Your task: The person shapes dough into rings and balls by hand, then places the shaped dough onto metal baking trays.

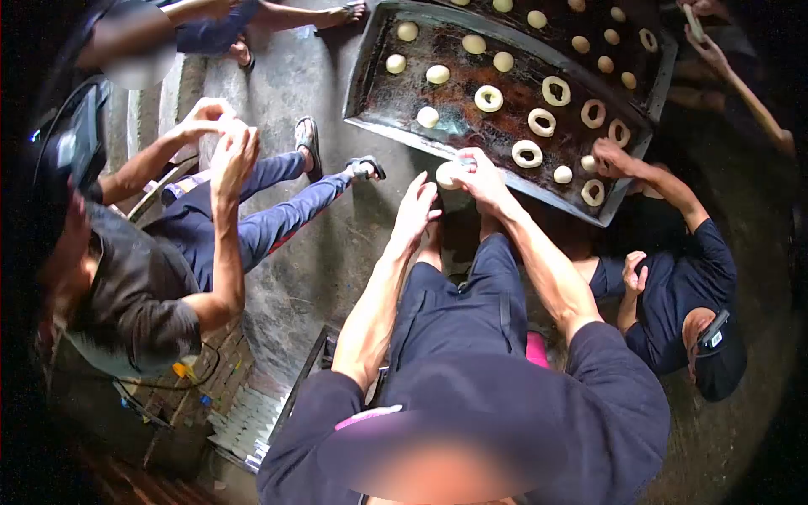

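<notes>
A pale round piece of dough (447,175) is held by the fingers of my right hand (481,180), just in front of the tray's near edge. Close beside it on the left is my left hand (412,212), its fingers stretched upward and slightly apart; whether a fingertip touches the dough is hard to see. Beyond my hands lies a dark metal baking tray (396,101). On it rest several dough balls, such as one dough ball (427,116) at the near left, and several dough rings, including a dough ring (527,154) near the front edge.
A second tray (555,18) with dough pieces adjoins behind. On the right, a co-worker's hand (613,158) reaches onto the near tray. Another co-worker's hands (223,135) are raised together on the left. An arm (715,59) reaches in at the far right. Concrete floor (286,219) lies below.
</notes>
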Demonstrator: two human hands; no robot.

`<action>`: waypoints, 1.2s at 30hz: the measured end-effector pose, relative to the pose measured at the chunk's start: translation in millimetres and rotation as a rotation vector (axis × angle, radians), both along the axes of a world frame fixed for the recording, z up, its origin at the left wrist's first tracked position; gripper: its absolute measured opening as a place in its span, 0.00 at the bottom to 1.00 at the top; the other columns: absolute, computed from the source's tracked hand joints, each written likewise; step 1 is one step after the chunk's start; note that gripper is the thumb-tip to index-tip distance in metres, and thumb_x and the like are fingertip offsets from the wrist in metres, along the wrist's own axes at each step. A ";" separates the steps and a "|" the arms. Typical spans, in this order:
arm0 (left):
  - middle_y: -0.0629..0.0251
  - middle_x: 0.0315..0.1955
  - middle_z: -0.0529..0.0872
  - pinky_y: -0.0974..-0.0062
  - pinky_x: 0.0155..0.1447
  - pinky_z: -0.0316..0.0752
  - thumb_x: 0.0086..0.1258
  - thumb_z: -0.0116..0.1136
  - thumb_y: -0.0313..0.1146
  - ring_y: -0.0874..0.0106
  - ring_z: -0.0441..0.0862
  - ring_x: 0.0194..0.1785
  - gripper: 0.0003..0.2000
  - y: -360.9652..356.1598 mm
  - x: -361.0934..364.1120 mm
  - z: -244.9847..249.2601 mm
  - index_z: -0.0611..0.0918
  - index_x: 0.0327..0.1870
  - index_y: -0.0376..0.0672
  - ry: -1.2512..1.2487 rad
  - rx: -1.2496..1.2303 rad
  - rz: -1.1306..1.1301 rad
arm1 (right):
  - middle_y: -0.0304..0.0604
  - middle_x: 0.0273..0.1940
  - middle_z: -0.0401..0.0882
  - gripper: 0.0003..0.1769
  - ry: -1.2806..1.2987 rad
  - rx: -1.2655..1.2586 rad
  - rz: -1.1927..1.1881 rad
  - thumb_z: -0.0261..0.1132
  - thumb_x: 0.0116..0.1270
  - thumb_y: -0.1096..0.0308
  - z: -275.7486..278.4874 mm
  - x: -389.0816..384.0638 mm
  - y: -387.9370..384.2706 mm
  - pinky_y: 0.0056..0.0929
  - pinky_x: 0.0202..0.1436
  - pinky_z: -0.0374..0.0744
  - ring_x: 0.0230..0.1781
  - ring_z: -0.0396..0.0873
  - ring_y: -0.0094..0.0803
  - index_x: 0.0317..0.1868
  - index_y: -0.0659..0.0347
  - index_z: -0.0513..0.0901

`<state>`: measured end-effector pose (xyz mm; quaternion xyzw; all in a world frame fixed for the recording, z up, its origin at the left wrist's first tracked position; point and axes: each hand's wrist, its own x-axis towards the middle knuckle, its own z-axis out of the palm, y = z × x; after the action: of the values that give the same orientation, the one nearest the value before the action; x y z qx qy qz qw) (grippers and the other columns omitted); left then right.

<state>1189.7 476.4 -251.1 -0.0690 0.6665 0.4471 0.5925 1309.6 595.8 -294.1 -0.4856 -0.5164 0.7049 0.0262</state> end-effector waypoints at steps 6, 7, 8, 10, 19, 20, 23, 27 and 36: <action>0.65 0.40 0.81 0.78 0.47 0.74 0.64 0.60 0.33 0.76 0.78 0.43 0.26 -6.2 -4.0 69.6 0.67 0.62 0.39 -0.025 0.421 -0.069 | 0.36 0.37 0.77 0.18 0.246 -0.140 -0.256 0.69 0.52 0.71 125.4 5.0 -44.9 0.20 0.42 0.74 0.38 0.76 0.21 0.44 0.60 0.76; 0.64 0.39 0.81 0.79 0.46 0.73 0.62 0.61 0.31 0.77 0.78 0.43 0.26 -7.1 -4.0 84.3 0.68 0.61 0.38 0.001 0.481 -0.063 | 0.38 0.39 0.77 0.19 0.316 -0.124 -0.314 0.68 0.52 0.73 134.5 4.9 -55.7 0.22 0.43 0.75 0.38 0.75 0.21 0.45 0.62 0.74; 0.63 0.37 0.81 0.79 0.47 0.73 0.59 0.61 0.29 0.77 0.78 0.42 0.26 -12.3 -3.7 84.8 0.68 0.59 0.36 0.085 0.496 -0.122 | 0.38 0.38 0.77 0.19 0.328 -0.061 -0.312 0.68 0.52 0.74 140.0 5.9 -66.0 0.22 0.43 0.76 0.38 0.75 0.22 0.45 0.62 0.73; 0.64 0.37 0.80 0.79 0.50 0.72 0.58 0.60 0.29 0.76 0.77 0.42 0.24 -18.4 1.9 115.6 0.69 0.56 0.35 0.116 0.533 -0.118 | 0.39 0.37 0.76 0.21 0.334 0.091 -0.246 0.67 0.53 0.76 159.9 5.5 -72.9 0.21 0.41 0.76 0.37 0.75 0.23 0.48 0.63 0.70; 0.56 0.45 0.78 0.76 0.51 0.74 0.49 0.47 0.17 0.70 0.79 0.45 0.34 -67.4 -9.7 142.0 0.61 0.64 0.36 -0.271 0.902 -0.031 | 0.52 0.35 0.78 0.15 -0.031 0.793 -0.039 0.57 0.55 0.74 184.6 22.7 -146.0 0.35 0.45 0.77 0.37 0.79 0.45 0.45 0.63 0.73; 0.57 0.38 0.81 0.76 0.49 0.75 0.52 0.47 0.17 0.70 0.80 0.40 0.32 -71.4 -5.6 161.0 0.60 0.64 0.35 -0.428 0.947 0.074 | 0.50 0.35 0.78 0.14 -0.043 0.764 -0.052 0.57 0.55 0.74 194.4 25.7 -145.1 0.33 0.42 0.77 0.35 0.80 0.42 0.44 0.64 0.73; 0.62 0.33 0.82 0.74 0.44 0.77 0.62 0.53 0.25 0.71 0.80 0.35 0.13 -82.7 4.0 157.9 0.73 0.49 0.36 -0.341 0.658 -0.427 | 0.42 0.32 0.79 0.11 0.232 0.300 -0.386 0.59 0.57 0.74 212.8 37.7 -102.3 0.25 0.32 0.78 0.27 0.78 0.29 0.42 0.65 0.74; 0.64 0.31 0.82 0.77 0.40 0.77 0.67 0.54 0.32 0.76 0.80 0.33 0.08 -53.1 -9.1 161.4 0.77 0.40 0.37 -0.395 0.865 -0.020 | 0.35 0.29 0.77 0.07 0.428 -0.277 -0.374 0.62 0.62 0.70 232.9 27.4 -124.5 0.20 0.31 0.76 0.26 0.76 0.22 0.39 0.62 0.77; 0.70 0.28 0.79 0.77 0.41 0.77 0.65 0.56 0.35 0.78 0.76 0.28 0.11 -54.8 -21.6 32.8 0.77 0.42 0.37 -0.465 0.622 -0.034 | 0.35 0.24 0.75 0.06 0.147 -0.244 -0.224 0.64 0.60 0.69 148.8 60.2 -58.9 0.22 0.34 0.74 0.22 0.72 0.20 0.32 0.60 0.76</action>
<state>1168.1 421.7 -218.3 0.0254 0.3482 0.5902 0.7278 1369.8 536.9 -145.4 -0.4869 -0.3665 0.7885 0.0833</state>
